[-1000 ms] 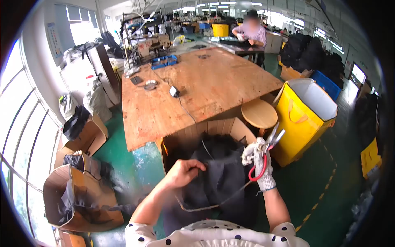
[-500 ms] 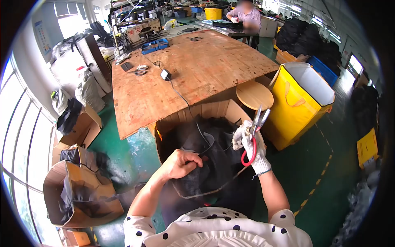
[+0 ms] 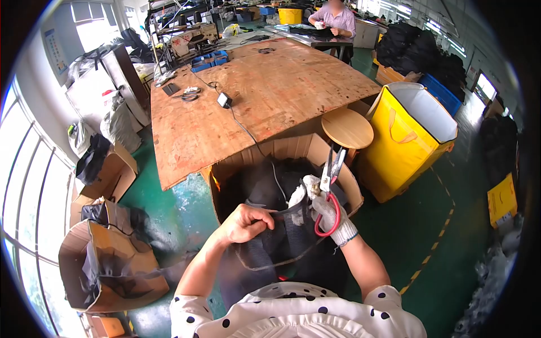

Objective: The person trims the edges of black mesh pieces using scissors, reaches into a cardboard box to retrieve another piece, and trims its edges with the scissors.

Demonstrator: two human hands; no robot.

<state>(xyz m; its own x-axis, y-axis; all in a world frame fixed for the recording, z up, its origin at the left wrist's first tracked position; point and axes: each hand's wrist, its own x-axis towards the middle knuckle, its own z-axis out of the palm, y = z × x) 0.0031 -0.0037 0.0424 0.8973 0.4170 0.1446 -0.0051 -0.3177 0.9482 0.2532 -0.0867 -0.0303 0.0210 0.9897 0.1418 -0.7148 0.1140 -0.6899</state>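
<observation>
Pinching the edge of the black mesh (image 3: 256,249), the left hand (image 3: 246,224) keeps its fingers curled together. The gloved right hand (image 3: 329,217) is closed around red-handled scissors (image 3: 326,181); I can't tell whether its fingertips grip the mesh, which drapes over the lap, beside the open cardboard box (image 3: 354,194).

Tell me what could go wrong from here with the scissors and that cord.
The scissors sit in the gloved right hand with their blades parted, close to the black mesh fabric; a careless turn might snag or nick it. The left hand, at the fabric's edge, is bare, so a slip towards it could cut skin. The cord runs from the adapter over the table edge towards the fabric, so it may catch and drag the adapter.
</observation>
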